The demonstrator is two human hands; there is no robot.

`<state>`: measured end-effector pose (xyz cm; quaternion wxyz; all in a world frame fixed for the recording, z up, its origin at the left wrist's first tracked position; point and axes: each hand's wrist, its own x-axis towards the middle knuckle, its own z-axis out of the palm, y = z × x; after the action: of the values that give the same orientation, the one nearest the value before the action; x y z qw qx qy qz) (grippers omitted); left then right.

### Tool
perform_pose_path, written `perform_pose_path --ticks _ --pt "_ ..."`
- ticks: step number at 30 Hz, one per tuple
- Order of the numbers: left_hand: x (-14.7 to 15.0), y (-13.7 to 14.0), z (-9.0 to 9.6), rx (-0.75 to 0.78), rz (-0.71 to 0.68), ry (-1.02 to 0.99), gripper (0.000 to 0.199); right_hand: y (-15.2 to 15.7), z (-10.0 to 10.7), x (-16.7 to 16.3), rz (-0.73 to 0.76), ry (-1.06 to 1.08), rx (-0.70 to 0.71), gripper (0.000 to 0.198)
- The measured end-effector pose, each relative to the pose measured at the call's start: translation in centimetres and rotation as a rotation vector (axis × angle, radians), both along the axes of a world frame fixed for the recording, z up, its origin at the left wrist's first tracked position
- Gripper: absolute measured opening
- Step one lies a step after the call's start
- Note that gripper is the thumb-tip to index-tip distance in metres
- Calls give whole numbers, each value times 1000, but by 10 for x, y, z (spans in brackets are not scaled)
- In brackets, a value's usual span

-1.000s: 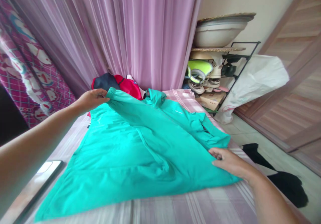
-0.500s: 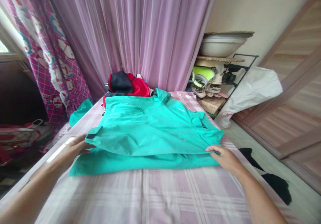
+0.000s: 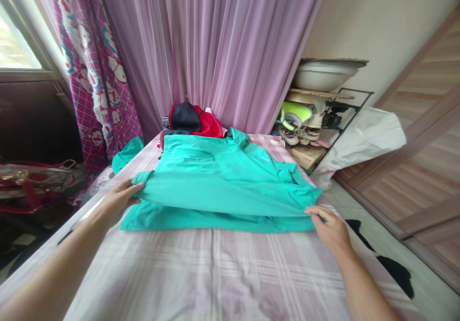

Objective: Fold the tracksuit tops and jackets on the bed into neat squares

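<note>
One teal garment (image 3: 215,191) between both hands (image 3: 118,200) (image 3: 332,229)

Along the far edge of the pink-and-white plaid cloth cover (image 3: 244,273) I see bunched red-and-navy fabric (image 3: 208,123) beside a sheer lilac curtain (image 3: 237,48); beyond the far right corner, a round off-white basin (image 3: 323,77) and a white plastic bag (image 3: 370,139).

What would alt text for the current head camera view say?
A person's left hand and right hand hold the sleeve of a turquoise garment spread on plaid cloth. Behind are red and dark fabric and a purple curtain.
</note>
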<state>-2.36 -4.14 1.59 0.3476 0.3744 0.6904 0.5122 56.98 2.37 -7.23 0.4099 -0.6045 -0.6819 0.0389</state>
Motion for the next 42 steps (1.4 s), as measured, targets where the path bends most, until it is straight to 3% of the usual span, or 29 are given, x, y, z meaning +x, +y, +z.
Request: perform_pose_path --ticks 3,7,9,12,15,19,22,25,28,33,42 --pt "-9 -9 -15 -115 -88 166 60 -4 -13 4 22 -83 -59 28" --pt "-18 -17 -35 -227 -83 502 75 -11 -21 8 46 -184 -165 32" --pt "-20 -18 -36 -191 -75 710 71 -11 -15 9 21 -219 -181 35" --pt "-13 -13 -27 -41 -85 1034 58 -5 12 -9 24 -235 -143 39" --pt "15 2 -18 51 -215 1191 51 5 50 -71 94 -193 -24 41" --pt "72 29 -29 -24 -308 1329 50 11 80 -207 326 -227 -6 43" --pt "100 41 -50 -136 -380 1347 60 9 70 -291 443 -375 -145 48" --pt "106 43 -63 -201 -427 1325 63 6 45 -323 443 -493 -329 54" --pt "102 43 -63 -226 -444 1312 64 5 30 -313 421 -525 -382 58" --pt "99 45 -60 -201 -462 1292 62 1 32 -260 352 -566 -459 64" --pt "65 41 -65 -43 -455 1324 54 -15 19 -119 179 -648 -462 54"
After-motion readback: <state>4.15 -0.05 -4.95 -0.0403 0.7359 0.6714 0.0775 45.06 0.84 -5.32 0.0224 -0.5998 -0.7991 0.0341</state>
